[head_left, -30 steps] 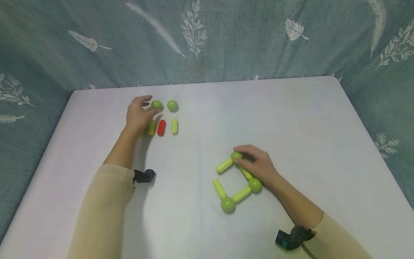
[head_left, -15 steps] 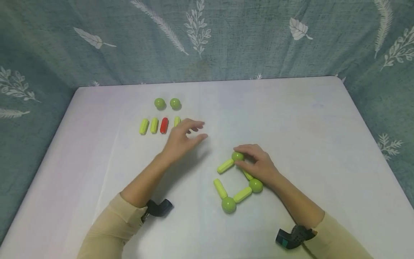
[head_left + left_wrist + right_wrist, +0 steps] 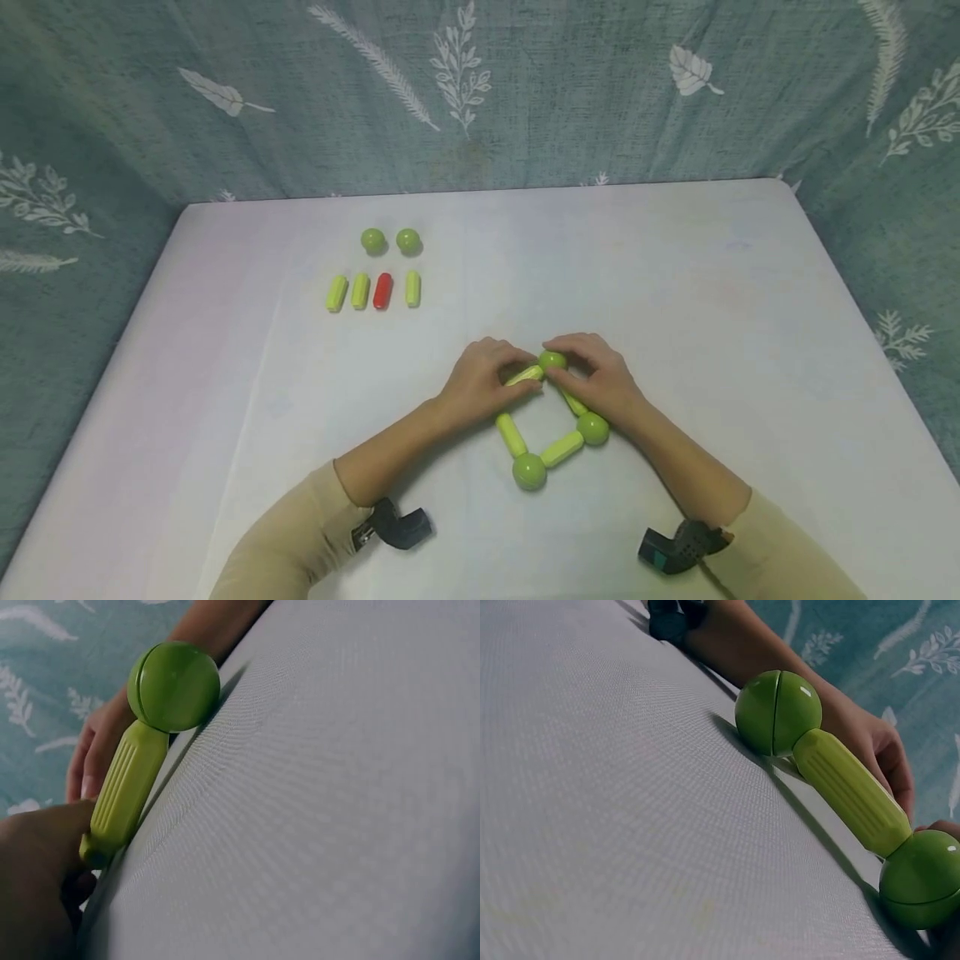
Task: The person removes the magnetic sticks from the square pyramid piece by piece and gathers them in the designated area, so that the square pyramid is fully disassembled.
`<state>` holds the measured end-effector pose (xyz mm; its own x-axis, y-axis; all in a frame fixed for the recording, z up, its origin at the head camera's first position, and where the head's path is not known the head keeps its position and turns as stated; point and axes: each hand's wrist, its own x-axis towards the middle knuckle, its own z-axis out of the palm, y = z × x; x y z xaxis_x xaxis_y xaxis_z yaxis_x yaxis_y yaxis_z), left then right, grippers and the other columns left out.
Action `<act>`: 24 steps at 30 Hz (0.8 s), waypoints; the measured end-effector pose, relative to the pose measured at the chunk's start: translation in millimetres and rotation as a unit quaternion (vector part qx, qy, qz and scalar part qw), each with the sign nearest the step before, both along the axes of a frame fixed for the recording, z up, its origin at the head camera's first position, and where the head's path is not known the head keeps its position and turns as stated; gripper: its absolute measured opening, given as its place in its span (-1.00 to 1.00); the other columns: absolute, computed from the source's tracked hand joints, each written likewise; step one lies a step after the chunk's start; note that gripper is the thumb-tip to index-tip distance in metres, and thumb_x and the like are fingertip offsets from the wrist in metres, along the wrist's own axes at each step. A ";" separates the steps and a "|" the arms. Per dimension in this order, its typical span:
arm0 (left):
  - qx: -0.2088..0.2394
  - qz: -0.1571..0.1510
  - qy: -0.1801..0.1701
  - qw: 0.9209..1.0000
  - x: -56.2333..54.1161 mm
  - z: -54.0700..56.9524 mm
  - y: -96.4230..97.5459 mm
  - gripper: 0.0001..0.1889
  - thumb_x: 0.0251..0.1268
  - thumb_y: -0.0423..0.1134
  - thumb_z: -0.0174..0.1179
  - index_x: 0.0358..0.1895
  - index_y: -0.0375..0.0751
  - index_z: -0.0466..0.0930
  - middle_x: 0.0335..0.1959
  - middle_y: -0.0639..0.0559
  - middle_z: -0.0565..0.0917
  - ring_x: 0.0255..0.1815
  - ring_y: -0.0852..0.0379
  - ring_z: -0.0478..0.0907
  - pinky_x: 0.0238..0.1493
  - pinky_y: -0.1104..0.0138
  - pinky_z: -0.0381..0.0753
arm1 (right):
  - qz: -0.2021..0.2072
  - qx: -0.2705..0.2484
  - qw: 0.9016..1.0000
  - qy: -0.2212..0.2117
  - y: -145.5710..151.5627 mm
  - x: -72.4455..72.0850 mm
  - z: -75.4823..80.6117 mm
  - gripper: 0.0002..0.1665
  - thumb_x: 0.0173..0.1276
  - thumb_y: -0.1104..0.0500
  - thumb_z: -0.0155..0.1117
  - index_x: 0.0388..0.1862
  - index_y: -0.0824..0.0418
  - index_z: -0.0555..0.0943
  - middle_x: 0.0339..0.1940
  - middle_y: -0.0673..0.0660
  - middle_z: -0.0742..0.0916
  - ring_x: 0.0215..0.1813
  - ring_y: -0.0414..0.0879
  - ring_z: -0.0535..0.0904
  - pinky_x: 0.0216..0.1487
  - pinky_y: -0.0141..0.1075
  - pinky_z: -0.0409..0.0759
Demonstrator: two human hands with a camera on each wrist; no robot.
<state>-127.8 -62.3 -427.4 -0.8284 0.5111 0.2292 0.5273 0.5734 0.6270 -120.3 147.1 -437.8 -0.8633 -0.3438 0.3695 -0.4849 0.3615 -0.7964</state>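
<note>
Green balls and yellow-green rods are joined into a nearly square chain on the table. My right hand (image 3: 596, 379) pinches the ball (image 3: 552, 360) at its far corner. From the left, my left hand (image 3: 483, 383) grips the rod (image 3: 528, 374) attached to that ball, thumb on the near side and fingers on the far side. The right corner ball (image 3: 592, 428) and near ball (image 3: 529, 471) are linked by a rod (image 3: 562, 449). Another rod (image 3: 512, 435) runs from the near ball toward my left hand, its far end free. The left wrist view shows a ball (image 3: 176, 686) on a rod (image 3: 124, 787).
Toward the back left lie two loose green balls (image 3: 372, 242). In front of them is a row of yellow-green rods (image 3: 360, 291) and one red rod (image 3: 382, 291). A patterned blue-green cloth (image 3: 525, 100) hangs behind the white table (image 3: 675, 275).
My left hand has left the loose balls at the back left, moved right and nearer, and taken hold of the chain's far-left rod. My right hand has stayed on its ball.
</note>
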 end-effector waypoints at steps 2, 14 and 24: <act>0.004 -0.003 -0.008 1.000 -0.2 0.3 -0.7 -0.72 0.08 -0.08 0.37 -0.16 -0.11 0.69 -0.35 0.14 0.69 -0.29 0.22 0.51 -0.18 0.34 0.46 | 0.002 0.005 1.000 0.002 -0.1 -0.4 -0.1 -0.60 0.06 0.37 0.44 -0.07 0.26 0.63 -0.07 0.17 0.70 0.03 0.04 0.53 0.11 -0.48 0.40; 0.002 -0.022 -0.025 0.999 -1.8 3.1 -13.5 -0.80 0.14 -0.17 0.33 -0.19 -0.15 0.68 -0.38 0.11 0.64 -0.33 0.23 0.50 -0.20 0.35 0.49 | 0.028 0.015 0.999 0.031 -6.2 -3.0 -0.6 -0.62 0.05 0.35 0.44 -0.09 0.27 0.63 -0.11 0.16 0.70 0.03 0.04 0.55 0.16 -0.41 0.43; 0.048 0.007 -0.018 0.999 1.0 -8.5 -58.7 -0.77 0.11 -0.27 0.34 -0.13 -0.13 0.65 -0.32 0.13 0.61 -0.30 0.25 0.45 -0.23 0.36 0.48 | -0.035 -0.002 0.999 -0.013 0.2 -2.7 -3.1 -0.63 0.05 0.41 0.43 -0.11 0.32 0.62 -0.11 0.20 0.70 0.04 0.06 0.56 0.10 -0.49 0.46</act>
<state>-126.8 -121.0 -435.9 -0.8438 0.4763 0.2473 0.4961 0.5166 0.6979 -123.1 147.3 -440.8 -0.8940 -0.2816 0.3486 -0.4386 0.3904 -0.8095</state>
